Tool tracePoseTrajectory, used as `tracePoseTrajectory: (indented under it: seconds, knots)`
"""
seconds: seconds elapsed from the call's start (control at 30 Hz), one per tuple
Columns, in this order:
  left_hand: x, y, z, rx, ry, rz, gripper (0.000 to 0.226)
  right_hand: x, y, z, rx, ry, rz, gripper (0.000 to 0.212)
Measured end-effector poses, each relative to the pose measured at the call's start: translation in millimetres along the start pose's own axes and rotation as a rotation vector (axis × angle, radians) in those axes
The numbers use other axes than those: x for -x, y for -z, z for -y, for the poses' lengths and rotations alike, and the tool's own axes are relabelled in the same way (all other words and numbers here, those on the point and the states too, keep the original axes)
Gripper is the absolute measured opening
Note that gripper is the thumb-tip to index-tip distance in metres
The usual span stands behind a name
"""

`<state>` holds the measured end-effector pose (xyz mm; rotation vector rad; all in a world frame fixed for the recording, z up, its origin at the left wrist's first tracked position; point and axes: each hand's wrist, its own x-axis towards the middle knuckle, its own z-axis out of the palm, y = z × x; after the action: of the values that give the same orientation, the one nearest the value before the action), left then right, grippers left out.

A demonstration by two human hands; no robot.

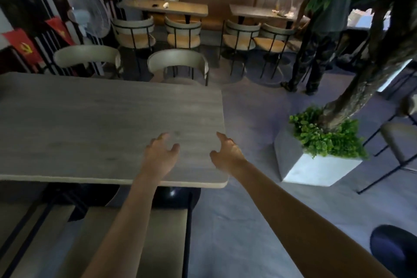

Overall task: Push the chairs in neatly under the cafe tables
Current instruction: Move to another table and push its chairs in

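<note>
- Both hands are hanging over the near right corner of the grey wood bench (90, 124) — nothing in either of them.
- The left hand (160, 153) is spreading its fingers loosely over the benchtop, just in from the near edge; can't tell if it's actually touching.
- The right hand (225, 153) is reaching out beside the bench's right edge, fingers released and pointing forward, thumb turned toward the bench.
- Two pale curved-back chairs are sitting at the far side of the bench — the left chair (86, 56) and the right chair (178, 62) — backrests showing just past the far edge, seats mostly hidden behind the benchtop.
- On the near side of the bench, a cushioned seat with a black frame (144, 232) is poking out from under the near edge, right below the arms.
- Farther back from the bench, four more chairs (182, 34) are lining up at two wooden tables along a booth.
- Off to the bench's right, a white square planter (316, 169) with a tree is standing on the floor, well apart.
- Beyond the planter, a person (316, 36) is standing by the far tables.
</note>
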<state>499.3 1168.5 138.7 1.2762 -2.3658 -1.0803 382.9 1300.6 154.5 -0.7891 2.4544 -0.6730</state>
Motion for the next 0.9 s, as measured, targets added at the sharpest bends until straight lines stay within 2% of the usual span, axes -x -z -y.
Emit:
tracePoseTrajectory:
  seconds: [0.27, 0.4, 0.9]
  knots:
    - [-102, -48, -93, 0.255, 0.056, -0.159, 0.046, -146, 92, -36, 0.046, 0.198, 0.013, 0.065]
    - [-158, -66, -126, 0.2, 0.089, -0.238, 0.047, -230, 124, -40, 0.029, 0.295, 0.025, 0.061]
    - [-394, -59, -136, 0.191, 0.397, -0.459, 0.052, -518, 154, 64, 0.091, 0.535, 0.313, 0.064]
